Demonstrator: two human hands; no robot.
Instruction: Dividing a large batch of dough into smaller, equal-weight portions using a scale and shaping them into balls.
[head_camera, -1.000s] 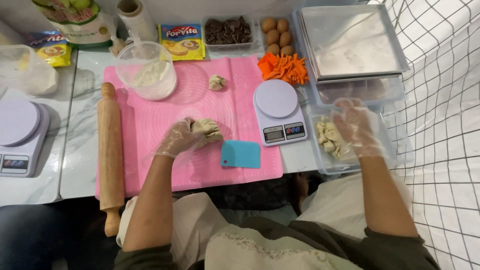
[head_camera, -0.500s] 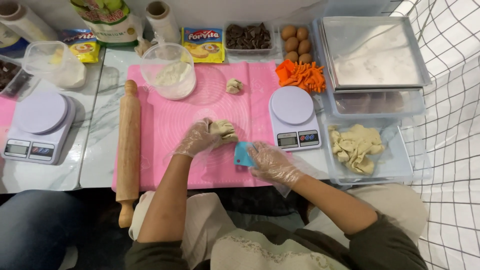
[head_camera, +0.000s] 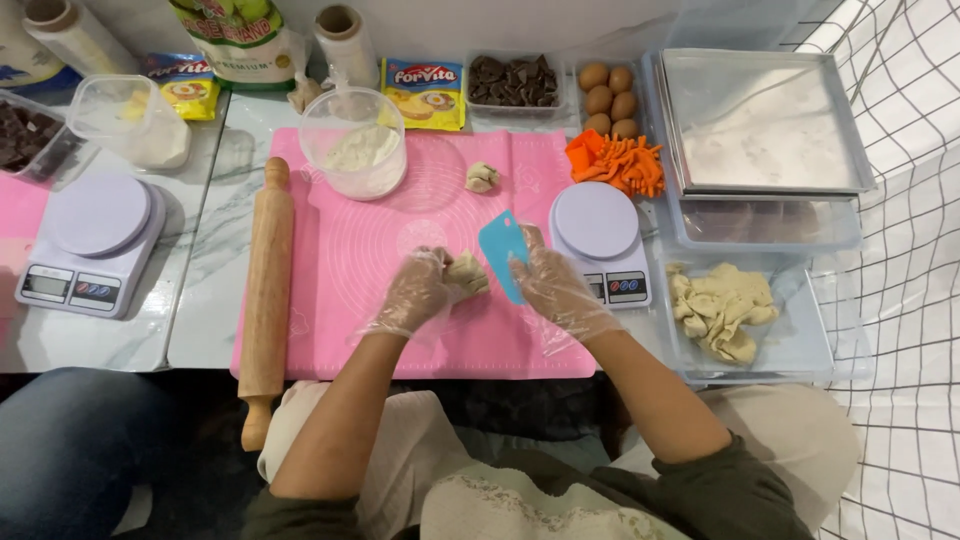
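Both my hands wear thin clear gloves. My left hand (head_camera: 415, 290) grips a pale lump of dough (head_camera: 467, 273) on the pink silicone mat (head_camera: 400, 330). My right hand (head_camera: 555, 285) holds a blue plastic scraper (head_camera: 500, 252) upright, its edge right beside the dough. A second small dough lump (head_camera: 482, 177) lies farther back on the mat.
A wooden rolling pin (head_camera: 265, 290) lies along the mat's left edge. A clear tub of flour (head_camera: 355, 150) stands at the back. A white scale (head_camera: 600, 235) sits to the right, another scale (head_camera: 90, 235) to the left. A clear tray (head_camera: 800, 340) holds several dough pieces (head_camera: 720, 305). Eggs (head_camera: 607, 95), chocolate (head_camera: 515, 80) and a metal baking tray (head_camera: 760, 120) line the back.
My right hand left the dough tray, picked up the blue scraper from the mat and raised it next to the dough. My left hand stayed on the dough.
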